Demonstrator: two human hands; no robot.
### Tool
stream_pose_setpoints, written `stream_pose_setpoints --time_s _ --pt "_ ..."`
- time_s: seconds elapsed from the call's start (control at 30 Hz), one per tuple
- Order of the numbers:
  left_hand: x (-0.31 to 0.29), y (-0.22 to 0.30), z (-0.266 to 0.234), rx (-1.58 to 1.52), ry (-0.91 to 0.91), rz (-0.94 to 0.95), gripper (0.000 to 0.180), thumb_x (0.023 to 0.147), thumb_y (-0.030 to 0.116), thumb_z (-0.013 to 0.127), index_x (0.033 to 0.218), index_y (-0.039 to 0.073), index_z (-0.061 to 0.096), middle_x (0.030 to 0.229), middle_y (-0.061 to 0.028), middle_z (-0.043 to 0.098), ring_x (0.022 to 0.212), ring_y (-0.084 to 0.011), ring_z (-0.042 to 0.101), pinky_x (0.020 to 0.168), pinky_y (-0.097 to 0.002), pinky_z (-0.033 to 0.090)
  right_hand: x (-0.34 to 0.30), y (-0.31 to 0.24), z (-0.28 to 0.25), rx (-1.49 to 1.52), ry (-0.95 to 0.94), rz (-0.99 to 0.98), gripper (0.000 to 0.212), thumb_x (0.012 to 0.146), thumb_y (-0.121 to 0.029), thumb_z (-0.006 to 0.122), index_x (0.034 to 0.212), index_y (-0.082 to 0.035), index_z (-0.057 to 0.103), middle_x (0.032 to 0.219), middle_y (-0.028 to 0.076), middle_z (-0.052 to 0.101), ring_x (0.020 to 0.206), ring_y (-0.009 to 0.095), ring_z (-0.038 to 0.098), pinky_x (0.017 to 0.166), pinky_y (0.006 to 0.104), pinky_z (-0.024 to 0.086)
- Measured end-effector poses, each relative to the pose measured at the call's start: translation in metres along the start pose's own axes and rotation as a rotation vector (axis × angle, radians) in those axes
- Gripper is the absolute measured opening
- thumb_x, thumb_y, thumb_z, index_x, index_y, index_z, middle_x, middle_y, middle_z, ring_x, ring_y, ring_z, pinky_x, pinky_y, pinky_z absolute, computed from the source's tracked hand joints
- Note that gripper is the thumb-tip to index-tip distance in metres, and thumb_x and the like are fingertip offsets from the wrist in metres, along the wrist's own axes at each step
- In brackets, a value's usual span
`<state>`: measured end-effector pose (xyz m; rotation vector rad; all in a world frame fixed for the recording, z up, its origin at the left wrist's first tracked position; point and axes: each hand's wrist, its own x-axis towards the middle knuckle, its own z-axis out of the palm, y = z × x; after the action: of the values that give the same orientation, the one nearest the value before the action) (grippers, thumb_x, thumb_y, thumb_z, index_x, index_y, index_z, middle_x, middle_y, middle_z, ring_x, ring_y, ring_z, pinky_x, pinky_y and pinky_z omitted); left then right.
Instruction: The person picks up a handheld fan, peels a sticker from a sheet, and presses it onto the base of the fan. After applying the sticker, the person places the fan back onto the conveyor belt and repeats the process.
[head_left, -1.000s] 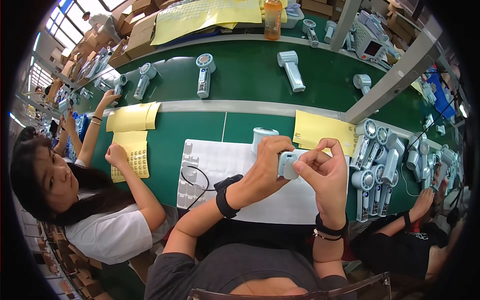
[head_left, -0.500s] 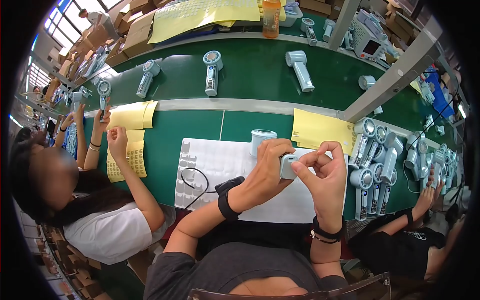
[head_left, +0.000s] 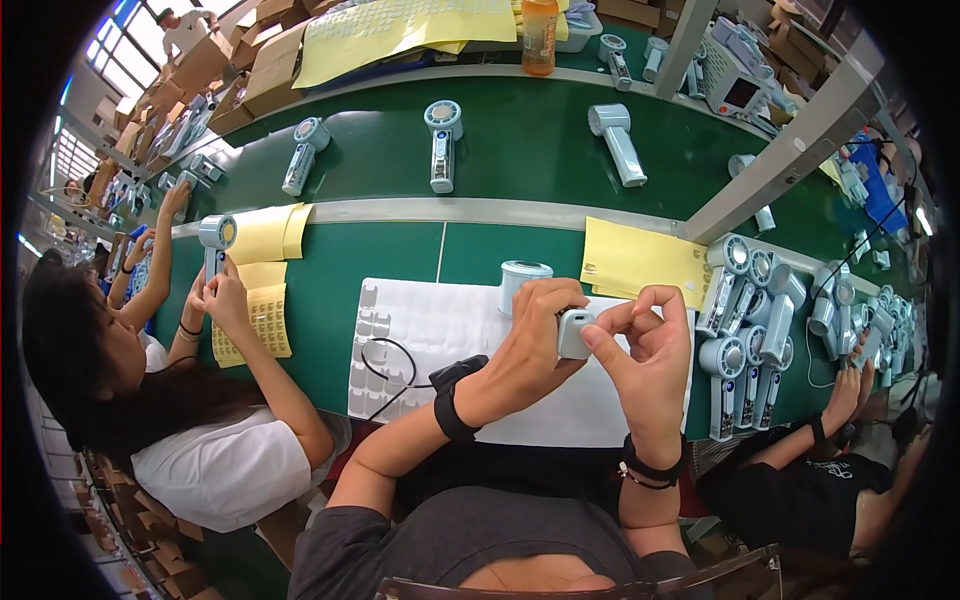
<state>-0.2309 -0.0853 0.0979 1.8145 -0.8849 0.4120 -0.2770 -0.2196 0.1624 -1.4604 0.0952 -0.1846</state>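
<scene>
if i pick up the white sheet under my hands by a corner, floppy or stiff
Probably floppy: the white sheet looks thin and lies flat, so it would likely sag from a corner. It should be fairly light for its broad size, given that thin look. The grey pieces along its left side might lift with it, appearing flush.

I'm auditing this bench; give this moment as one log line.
left hand: holds pale-blue fan | right hand: thumb at its edge | below: white sheet
</scene>
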Motion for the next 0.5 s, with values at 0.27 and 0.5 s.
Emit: stream_pose_setpoints --time_s 0.27,0.5 --pt "0.0012 -0.0005 0.0012 -0.032 0.015 -0.015 0.068 0.065 -0.003 0.082 0.119 0.007 0.041 0.112 -0.0139 0.049 0.1 -0.0303 0.048 0.087 -0.0389 0.04 0.0009 -0.0005 -0.0025 0.068 -0.02 0.067 0.041 0.081 0.007 0.071 0.099 -0.008 0.037 0.082 0.006 0.063 0.08 0.01 0.059 0.082 0.0261 0.046" --pt "0.0006 0.0003 0.0025 -0.001 0.011 -0.01 0.068 0.064 -0.003 0.082 0.119 0.006 0.042 0.112 -0.0138 0.05 0.101 -0.0305 0.048 0.088 -0.0389 0.04 0.0006 -0.0024 -0.0019 0.015 -0.005 0.048 0.041 0.08 0.007 0.071 0.099 -0.008 0.037 0.082 0.006 0.063 0.079 0.01 0.059 0.082 0.0266 0.047"
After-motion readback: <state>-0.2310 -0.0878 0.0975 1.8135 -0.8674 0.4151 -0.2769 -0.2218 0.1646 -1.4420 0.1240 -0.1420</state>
